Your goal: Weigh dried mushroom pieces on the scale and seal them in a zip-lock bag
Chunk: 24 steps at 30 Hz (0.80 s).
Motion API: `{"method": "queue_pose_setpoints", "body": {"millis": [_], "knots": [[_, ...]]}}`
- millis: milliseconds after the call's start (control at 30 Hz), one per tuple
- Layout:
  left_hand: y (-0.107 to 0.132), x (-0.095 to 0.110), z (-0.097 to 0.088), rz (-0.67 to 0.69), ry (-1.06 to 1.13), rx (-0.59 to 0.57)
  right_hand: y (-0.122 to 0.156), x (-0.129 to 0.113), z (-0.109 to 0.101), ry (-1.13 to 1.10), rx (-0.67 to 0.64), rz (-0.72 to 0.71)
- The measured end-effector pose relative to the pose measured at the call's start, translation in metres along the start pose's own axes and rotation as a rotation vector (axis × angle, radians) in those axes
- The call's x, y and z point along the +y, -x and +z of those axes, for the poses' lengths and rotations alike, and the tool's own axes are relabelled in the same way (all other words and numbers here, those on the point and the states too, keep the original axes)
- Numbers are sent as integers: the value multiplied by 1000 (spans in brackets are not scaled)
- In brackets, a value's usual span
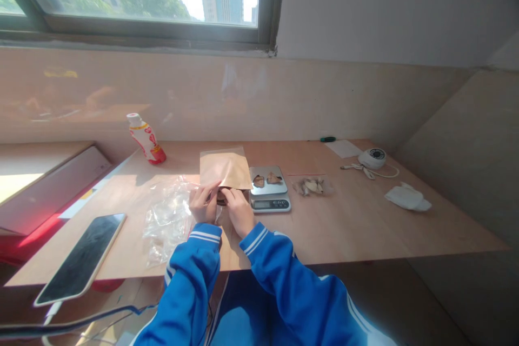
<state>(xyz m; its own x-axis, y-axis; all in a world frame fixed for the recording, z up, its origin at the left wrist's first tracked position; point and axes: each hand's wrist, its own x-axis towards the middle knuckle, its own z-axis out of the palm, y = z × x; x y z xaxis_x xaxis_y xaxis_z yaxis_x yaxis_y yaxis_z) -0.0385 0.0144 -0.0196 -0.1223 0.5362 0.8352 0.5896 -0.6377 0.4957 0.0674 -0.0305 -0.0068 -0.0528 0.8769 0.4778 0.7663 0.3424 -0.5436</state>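
A brown paper bag [225,166] lies flat on the table in front of me, its near edge towards my body. My left hand [204,204] grips that near edge on the left, fingers bent in. My right hand [240,211] grips it close by on the right. Something dark brown shows between the hands at the bag's edge; I cannot make out what it is. Right of the bag stands a small kitchen scale [271,205] with two brown dried pieces [274,178] on its plate. Clear plastic bags [168,224] lie crumpled beside my left hand.
Right of the scale lies a clear bag of pale pieces [312,186]. Farther right are a white dome camera [372,158] with its cable and a crumpled white tissue [407,197]. A bottle [146,139] stands back left; a phone [83,259] overhangs the front left edge.
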Motion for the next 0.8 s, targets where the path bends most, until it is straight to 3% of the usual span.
{"method": "queue_pose_setpoints", "body": {"millis": [333, 567, 800], "knots": [[1, -2, 1, -28, -31, 18, 20, 15, -23, -470, 145, -27], [2, -3, 1, -41, -36, -6, 29, 17, -52, -677, 240, 118], [2, 0, 1, -52, -6, 15, 20, 67, -86, -597, 454, 250]]}}
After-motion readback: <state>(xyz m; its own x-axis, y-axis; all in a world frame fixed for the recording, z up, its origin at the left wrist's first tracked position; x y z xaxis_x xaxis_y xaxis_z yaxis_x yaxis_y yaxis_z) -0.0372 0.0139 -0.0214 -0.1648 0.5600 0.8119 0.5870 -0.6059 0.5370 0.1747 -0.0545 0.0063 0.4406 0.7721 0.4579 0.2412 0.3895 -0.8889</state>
